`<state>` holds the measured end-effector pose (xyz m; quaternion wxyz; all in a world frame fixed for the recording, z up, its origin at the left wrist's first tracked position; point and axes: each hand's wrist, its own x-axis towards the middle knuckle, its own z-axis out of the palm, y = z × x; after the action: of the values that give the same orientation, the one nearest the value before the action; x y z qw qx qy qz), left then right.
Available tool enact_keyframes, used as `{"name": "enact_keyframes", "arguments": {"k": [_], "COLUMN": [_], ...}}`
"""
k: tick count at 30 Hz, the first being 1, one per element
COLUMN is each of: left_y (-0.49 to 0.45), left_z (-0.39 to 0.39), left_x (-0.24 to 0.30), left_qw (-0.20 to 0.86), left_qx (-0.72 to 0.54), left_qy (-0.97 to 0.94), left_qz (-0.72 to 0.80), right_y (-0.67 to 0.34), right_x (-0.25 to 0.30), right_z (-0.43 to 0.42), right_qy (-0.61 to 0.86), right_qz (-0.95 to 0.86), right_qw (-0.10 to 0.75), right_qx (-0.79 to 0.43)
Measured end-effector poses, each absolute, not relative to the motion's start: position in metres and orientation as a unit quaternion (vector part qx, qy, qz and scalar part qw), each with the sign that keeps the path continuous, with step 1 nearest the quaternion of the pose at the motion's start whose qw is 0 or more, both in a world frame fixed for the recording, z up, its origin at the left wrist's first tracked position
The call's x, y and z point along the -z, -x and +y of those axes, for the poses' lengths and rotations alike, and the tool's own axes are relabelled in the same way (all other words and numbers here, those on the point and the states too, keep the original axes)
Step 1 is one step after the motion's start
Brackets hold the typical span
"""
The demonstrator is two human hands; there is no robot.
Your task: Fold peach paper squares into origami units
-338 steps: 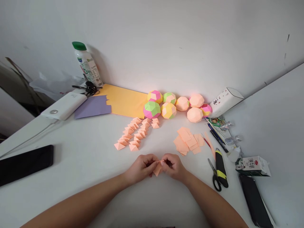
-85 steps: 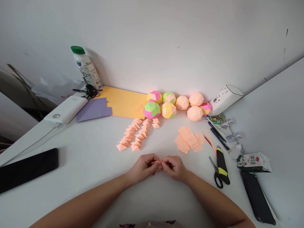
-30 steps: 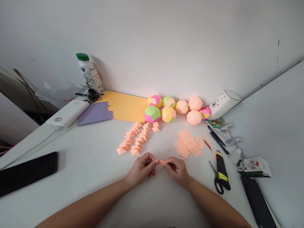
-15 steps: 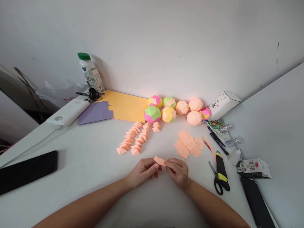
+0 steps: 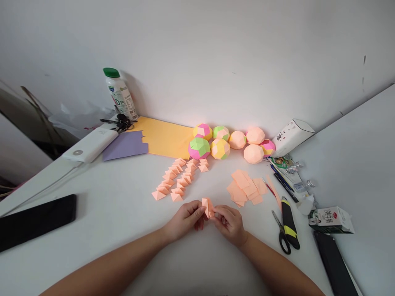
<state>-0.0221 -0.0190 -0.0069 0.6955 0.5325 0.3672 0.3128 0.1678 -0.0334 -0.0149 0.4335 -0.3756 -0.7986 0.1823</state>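
Observation:
A small peach paper piece [image 5: 207, 206], creased and partly folded, stands between my two hands. My left hand [image 5: 188, 217] pinches its left side with thumb and fingers. On the other side my right hand [image 5: 230, 222] grips its right edge with the fingertips. Beyond my left hand, folded peach paper units [image 5: 168, 181] lie in rows, nested into one another. Past my right hand is a loose pile of flat peach paper slips [image 5: 245, 187]. Several many-sided paper balls [image 5: 199, 148] in pink, green, yellow and peach sit against the wall.
Scissors [image 5: 281, 234] and a black-and-yellow utility knife [image 5: 290, 224] lie to the right, near pens [image 5: 282, 179], a small carton [image 5: 330, 220] and a black phone [image 5: 333, 263]. Leftward are another black phone [image 5: 38, 222], a white power bank [image 5: 89, 146], keys [image 5: 121, 122], a bottle [image 5: 120, 94] and yellow paper [image 5: 169, 137].
The paper between my hands was a flat, slanted strip; now it stands upright with its folds opened out. Both hands stay in nearly the same place. The view has shifted slightly.

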Motion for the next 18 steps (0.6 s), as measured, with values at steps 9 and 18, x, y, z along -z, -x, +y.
{"name": "enact_keyframes", "arguments": {"k": [9, 18], "left_y": [0.0226, 0.0219], "left_z": [-0.0195, -0.0191], "left_x": [0.0054, 0.0073], "left_qw": [0.687, 0.665], "left_qx": [-0.304, -0.293], "left_qy": [-0.540, -0.573], "left_qz": [0.380, 0.380], "right_y": [-0.1684, -0.1695], "right_x": [0.0121, 0.0086], "right_z": [-0.0340, -0.0333], "right_qy": [0.396, 0.384], "right_qz": [-0.789, -0.778], "right_qw": [0.424, 0.424], "right_qx": [-0.203, -0.261]}}
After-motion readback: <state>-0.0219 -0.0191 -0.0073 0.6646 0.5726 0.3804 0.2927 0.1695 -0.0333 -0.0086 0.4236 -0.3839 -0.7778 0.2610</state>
